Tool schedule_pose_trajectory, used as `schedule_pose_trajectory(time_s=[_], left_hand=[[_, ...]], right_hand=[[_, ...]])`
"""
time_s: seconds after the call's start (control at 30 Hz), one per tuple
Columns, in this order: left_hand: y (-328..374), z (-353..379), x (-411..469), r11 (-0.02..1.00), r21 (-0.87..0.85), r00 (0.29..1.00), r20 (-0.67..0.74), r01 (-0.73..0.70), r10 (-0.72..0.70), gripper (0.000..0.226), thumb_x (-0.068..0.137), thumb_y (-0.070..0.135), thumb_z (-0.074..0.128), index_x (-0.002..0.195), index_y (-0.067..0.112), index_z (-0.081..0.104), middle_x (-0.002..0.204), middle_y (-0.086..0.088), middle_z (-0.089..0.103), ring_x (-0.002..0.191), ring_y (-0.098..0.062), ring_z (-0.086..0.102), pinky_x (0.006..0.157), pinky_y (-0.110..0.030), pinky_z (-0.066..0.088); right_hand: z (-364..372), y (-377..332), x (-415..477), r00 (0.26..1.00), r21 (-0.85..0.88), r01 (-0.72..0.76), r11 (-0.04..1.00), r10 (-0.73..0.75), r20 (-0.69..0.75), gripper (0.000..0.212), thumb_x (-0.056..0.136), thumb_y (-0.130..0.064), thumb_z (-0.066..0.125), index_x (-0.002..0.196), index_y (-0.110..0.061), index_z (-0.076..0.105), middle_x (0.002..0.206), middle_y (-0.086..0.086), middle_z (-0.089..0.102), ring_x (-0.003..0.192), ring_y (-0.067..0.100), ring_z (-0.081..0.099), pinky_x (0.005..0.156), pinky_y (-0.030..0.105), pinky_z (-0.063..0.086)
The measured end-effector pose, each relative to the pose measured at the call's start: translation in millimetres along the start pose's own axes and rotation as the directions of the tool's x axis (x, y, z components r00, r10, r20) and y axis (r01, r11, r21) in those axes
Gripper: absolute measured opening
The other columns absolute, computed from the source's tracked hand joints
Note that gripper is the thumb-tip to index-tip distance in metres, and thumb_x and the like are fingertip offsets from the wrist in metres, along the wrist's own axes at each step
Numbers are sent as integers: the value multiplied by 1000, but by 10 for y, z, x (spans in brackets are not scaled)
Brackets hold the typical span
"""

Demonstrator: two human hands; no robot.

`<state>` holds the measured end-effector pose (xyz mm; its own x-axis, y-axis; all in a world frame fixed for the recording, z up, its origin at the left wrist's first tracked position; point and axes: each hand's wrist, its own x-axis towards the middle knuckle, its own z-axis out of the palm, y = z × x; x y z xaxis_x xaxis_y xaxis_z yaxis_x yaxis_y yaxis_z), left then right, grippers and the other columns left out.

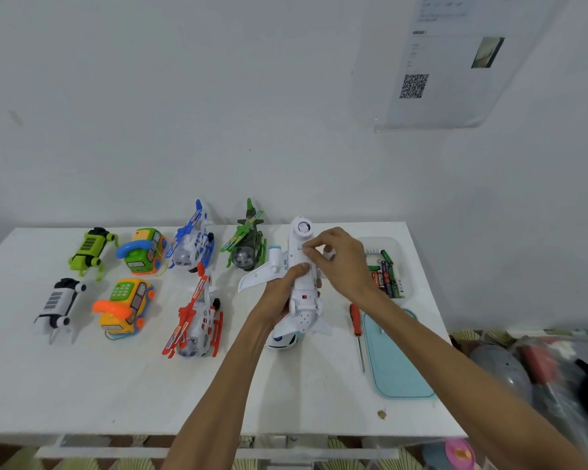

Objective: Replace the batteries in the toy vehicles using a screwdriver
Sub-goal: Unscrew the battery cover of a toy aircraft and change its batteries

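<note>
Left hand (280, 295) grips the white toy airplane (302, 312) round its fuselage, belly up, nose toward the front edge, resting on the tabletop (116, 385) right of centre. Right hand (340, 262) pinches a small bit at the belly hatch with thumb and forefinger; screw or cover tab, too small to tell. Risks: if it's a screw it could slip out of the pinch and roll, and the rear edge is near. The plane sits on its rounded top, so a loose grip would let it rock. Its wing reaches close to the green helicopter (246, 249), so a twist could knock that over. The right forearm crosses above the red-handled screwdriver (356, 322) and teal lid (398, 361); dropping the arm could sweep them toward the right edge, which the lid is close to. Batteries (384, 276) sit in the clear tub (406, 283) at the rear right corner, just behind the wrist. 7 other toys crowd the left and rear. Most open room is toward the front edge.
</note>
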<state>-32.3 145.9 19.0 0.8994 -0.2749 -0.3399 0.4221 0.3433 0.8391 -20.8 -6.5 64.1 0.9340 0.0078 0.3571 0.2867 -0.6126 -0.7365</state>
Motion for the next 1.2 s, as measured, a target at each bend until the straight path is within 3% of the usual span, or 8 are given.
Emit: schedule_pose_trajectory(time_s=[0.13,0.23,0.5,0.67,0.77,0.87,1.03,1.2], left_hand=[[68,34,-39,999,22,999,17,-46,46,28,97,23,64,116,3,66,93,-21,71,75,-29,67,72,-39,58],[83,34,-54,999,40,999,23,-24,23,26,96,24,65,111,3,69,94,-20,72,78,-28,68,75,-39,58],[2,-19,-73,999,1,998,47,41,-42,24,93,28,66,100,6,73,91,-23,67,71,-29,64,69,-37,56],[13,-83,-97,997,38,997,53,62,-64,31,93,32,65,108,5,67,86,-17,69,69,-25,65,64,-32,56],[22,-200,-111,997,-17,997,38,69,-69,36,93,41,66,106,7,68,80,-14,68,64,-22,64,60,-31,56],[122,-260,-121,992,-116,998,42,54,-50,37,91,41,67,105,8,63,74,-13,64,58,-21,62,54,-29,55],[260,-346,-123,988,-151,998,61,9,0,42,80,44,71,104,12,61,74,-13,60,59,-21,58,57,-30,52],[212,-395,-136,985,-174,999,46,1,7,33,90,44,61,102,14,62,75,-12,60,59,-19,58,58,-30,53]], right_hand=[[-24,-33,61,924,177,-381,908,381,32,38,77,-40,86,105,-27,64,121,-1,50,115,15,45,94,30,41],[-137,-35,195,733,389,-677,625,532,424,53,78,-32,86,124,-17,64,131,1,64,119,20,60,105,44,49],[-151,-26,208,769,397,-634,663,487,414,27,77,-20,88,93,-17,66,103,8,76,83,18,67,61,26,51],[-262,201,220,719,380,-694,612,563,407,34,103,-34,57,115,-4,68,102,8,76,92,19,74,78,27,60],[-281,442,75,719,-100,-628,771,625,305,27,104,-20,53,99,2,68,73,8,72,56,14,67,52,18,51],[-103,567,-217,696,-614,-339,712,630,345,27,99,-17,55,74,-8,54,67,3,56,66,18,61,44,22,37],[217,616,-535,765,-807,-48,589,541,349,17,100,-10,56,114,-6,63,123,10,59,113,22,61,84,27,51],[299,577,-590,775,-843,-29,536,545,320,25,94,0,59,117,-8,64,126,7,60,114,20,62,86,26,51]])
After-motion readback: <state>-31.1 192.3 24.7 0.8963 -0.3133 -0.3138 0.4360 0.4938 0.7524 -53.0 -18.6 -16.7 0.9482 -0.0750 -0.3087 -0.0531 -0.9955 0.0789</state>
